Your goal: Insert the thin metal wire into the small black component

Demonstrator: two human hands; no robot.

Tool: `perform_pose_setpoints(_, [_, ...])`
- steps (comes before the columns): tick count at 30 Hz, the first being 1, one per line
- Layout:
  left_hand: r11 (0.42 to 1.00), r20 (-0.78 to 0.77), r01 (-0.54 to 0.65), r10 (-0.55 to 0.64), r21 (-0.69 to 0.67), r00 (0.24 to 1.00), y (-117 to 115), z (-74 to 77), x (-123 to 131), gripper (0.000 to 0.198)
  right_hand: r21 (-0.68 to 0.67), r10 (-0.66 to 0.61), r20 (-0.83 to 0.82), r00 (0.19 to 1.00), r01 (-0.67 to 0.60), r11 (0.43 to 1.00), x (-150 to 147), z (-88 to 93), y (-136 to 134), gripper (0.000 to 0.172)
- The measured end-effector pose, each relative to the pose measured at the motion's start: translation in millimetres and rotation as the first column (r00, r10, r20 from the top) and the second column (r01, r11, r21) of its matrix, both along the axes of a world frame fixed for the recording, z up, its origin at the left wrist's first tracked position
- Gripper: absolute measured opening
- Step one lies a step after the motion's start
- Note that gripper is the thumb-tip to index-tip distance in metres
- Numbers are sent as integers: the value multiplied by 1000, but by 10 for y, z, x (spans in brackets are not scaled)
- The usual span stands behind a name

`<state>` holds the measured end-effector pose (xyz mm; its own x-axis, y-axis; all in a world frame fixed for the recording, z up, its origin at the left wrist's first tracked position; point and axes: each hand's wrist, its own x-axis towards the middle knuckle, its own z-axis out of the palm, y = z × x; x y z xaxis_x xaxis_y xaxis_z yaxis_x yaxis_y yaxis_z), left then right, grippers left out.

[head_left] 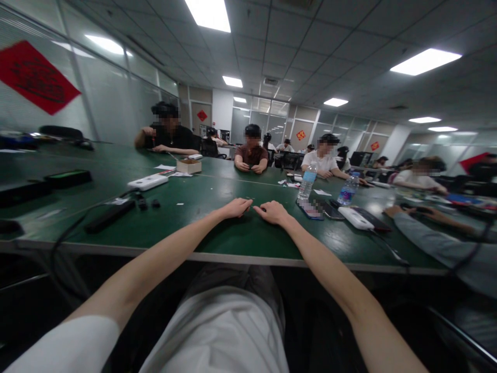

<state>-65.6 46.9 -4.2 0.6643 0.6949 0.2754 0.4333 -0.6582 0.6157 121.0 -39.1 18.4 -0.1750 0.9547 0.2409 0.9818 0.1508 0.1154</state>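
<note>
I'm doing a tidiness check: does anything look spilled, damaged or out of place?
Nothing looks spilled or damaged on the green table. Slightly untidy: a black cable drapes over its near edge, and a white scrap lies left of the left hand.

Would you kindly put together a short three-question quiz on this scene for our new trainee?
1. Count: how many bottles stand to the right of the right hand?
2. True or false: the left hand is gripping a bottle.
3. Multiple choice: what colour is the top of the table in front of the person?
A) White
B) Green
C) Red

Key:
1. Two.
2. False; the bottles stand apart from it, on the far side of the right hand.
3. B, green.
</note>
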Motion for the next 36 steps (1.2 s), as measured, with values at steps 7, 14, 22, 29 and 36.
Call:
perform_pose_setpoints(7, [1000, 0, -19, 19, -16, 1000, -16, 7, -2, 54, -5, 6, -4, 1000, -6, 1000, 12, -11, 15, 80])
perform_pose_setpoints(14, [1000, -6, -19, 19, -17, 1000, 15, -13, 12, 55, 8, 23, -12, 1000, -23, 1000, 27, -29, 36, 81])
perform_pose_setpoints(22, [1000, -9, -17, 17, -2, 1000, 20, -14, 15, 54, 4, 8, -16, 1000, -8, 1000, 15, -5, 8, 79])
perform_pose_setpoints(29, [1000, -4, -10, 10, 4, 1000, 6, -2, 9, 54, 4, -11, -10, 1000, 11, 1000, 2, -2, 0, 78])
perform_pose_setpoints(36, [1000, 3, -2, 2, 11, 1000, 5, 2, 5, 55, 6, 4, -6, 1000, -4, 1000, 2, 5, -2, 79])
